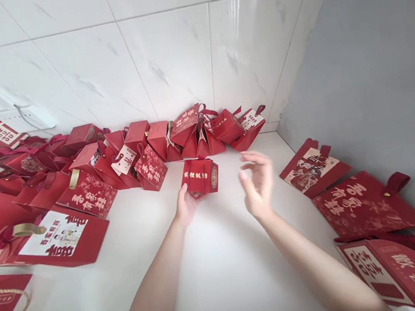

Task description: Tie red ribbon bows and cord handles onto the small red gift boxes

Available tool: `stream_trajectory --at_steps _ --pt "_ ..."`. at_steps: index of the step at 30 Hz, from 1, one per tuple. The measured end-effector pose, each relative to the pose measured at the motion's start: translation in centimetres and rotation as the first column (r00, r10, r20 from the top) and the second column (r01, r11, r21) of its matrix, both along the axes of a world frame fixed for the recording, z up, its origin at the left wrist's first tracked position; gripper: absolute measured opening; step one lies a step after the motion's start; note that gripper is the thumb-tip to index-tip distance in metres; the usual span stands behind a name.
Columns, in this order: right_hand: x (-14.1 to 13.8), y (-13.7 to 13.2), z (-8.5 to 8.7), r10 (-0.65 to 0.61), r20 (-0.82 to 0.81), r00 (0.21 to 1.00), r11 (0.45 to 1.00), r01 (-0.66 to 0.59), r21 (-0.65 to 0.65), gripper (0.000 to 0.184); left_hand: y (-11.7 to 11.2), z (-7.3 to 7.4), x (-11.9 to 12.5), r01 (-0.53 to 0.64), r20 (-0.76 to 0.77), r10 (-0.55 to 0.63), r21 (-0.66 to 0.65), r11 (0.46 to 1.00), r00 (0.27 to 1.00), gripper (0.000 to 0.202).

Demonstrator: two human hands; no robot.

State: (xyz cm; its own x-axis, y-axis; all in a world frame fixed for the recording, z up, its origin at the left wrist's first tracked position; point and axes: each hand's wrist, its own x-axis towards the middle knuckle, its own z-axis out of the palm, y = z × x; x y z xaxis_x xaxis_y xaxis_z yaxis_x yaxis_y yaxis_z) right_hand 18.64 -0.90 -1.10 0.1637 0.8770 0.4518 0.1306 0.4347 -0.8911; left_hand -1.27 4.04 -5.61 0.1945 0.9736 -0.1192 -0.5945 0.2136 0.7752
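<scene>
From my far-off seat I watched the head camera look down at a white table (pixel 223 266). The left hand (pixel 187 205) was closed on a small red gift box (pixel 200 176) with gold letters, gripping its lower left corner. The box sat near the middle of the view, a bit toward 12 o'clock, and looked lifted just off the table, though from that angle I could not be sure. The right hand (pixel 258 184) was at 3 o'clock from the box, near it but not touching. Its fingers were spread apart and it held nothing.

A row of red gift boxes (pixel 152 145) stood along the tiled wall (pixel 162 53) from 10 o'clock to 1 o'clock. More red bags were piled at 9 o'clock, and a flat red bag with a cartoon picture (pixel 62 237) lay in front of them. At 3 to 4 o'clock a flat red bag with big gold letters (pixel 366 203) lay among other flat ones by the grey side wall.

I judged this to be the step of handling one box, with only one hand gripping it. Any move from there called for the left hand to keep a firm hold, or for the right hand to close on the far side so the box did not tip.
</scene>
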Motion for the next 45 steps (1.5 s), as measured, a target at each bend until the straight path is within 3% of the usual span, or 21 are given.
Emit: stream_trajectory --at_steps 3,6,8,11,20,24,26,28,32,35,38,41,45 --pt "-1.6 1.3 -2.8 -0.028 -0.113 0.993 0.997 0.019 -0.075 0.059 -0.1 -0.4 0.0 0.032 -0.053 -0.027 0.095 0.995 0.998 0.059" --pt "-2.7 2.2 -5.0 0.175 -0.293 0.940 0.952 -0.237 -0.193 0.060 -0.1 -0.7 -0.1 0.080 -0.146 -0.060 0.136 0.987 0.987 0.078" --pt "-2.7 2.5 -5.6 0.286 -0.383 0.878 0.913 -0.371 -0.169 0.057 -0.2 -0.6 -0.2 0.115 -0.202 -0.082 0.155 0.981 0.976 0.084" --pt "-2.2 2.9 -5.5 0.332 -0.433 0.838 0.888 -0.432 -0.154 0.053 -0.3 -0.3 -0.1 0.174 -0.245 -0.123 0.201 0.964 0.962 0.080" --pt "-1.7 3.4 -6.0 0.334 -0.442 0.833 0.886 -0.437 -0.155 0.049 -0.4 0.0 0.1 0.173 -0.272 -0.115 0.199 0.965 0.955 0.069" --pt "-2.3 2.9 -6.1 0.176 -0.267 0.948 0.972 -0.210 -0.103 0.068 -0.3 -0.8 0.1 0.098 -0.288 -0.034 0.212 0.972 0.957 0.054" --pt "-2.6 2.6 -6.0 0.075 -0.129 0.989 0.996 -0.081 -0.041 0.085 -0.2 -1.1 0.1 0.014 -0.345 0.074 0.244 0.970 0.936 0.046" --pt "-2.7 2.3 -5.9 0.037 -0.044 0.998 0.999 -0.037 0.002 0.091 -0.1 -1.2 0.1 -0.085 -0.406 0.215 0.313 0.946 0.888 0.043" --pt "-2.3 2.2 -5.6 0.077 -0.151 0.985 0.993 -0.090 -0.082 0.063 0.4 -1.0 -0.3 -0.295 -0.452 0.456 0.382 0.876 0.767 0.037" --pt "-1.8 2.5 -5.7 0.055 -0.310 0.949 0.970 -0.124 -0.209 0.048 0.9 -1.0 -1.2 -0.436 -0.412 0.555 0.352 0.828 0.722 0.028" --pt "-1.3 2.9 -5.9 0.016 -0.390 0.921 0.948 -0.138 -0.286 0.043 1.1 -1.0 -2.4 -0.517 -0.388 0.613 0.330 0.790 0.689 0.034" --pt "-1.3 3.1 -6.1 0.024 -0.428 0.904 0.942 -0.163 -0.292 0.041 0.7 -0.7 -2.8 -0.474 -0.427 0.596 0.364 0.802 0.680 0.049" --pt "-1.4 3.0 -5.8 0.219 -0.432 0.875 0.902 -0.350 -0.251 0.043 -0.1 0.1 -2.2 -0.279 -0.431 0.422 0.358 0.891 0.797 0.067"
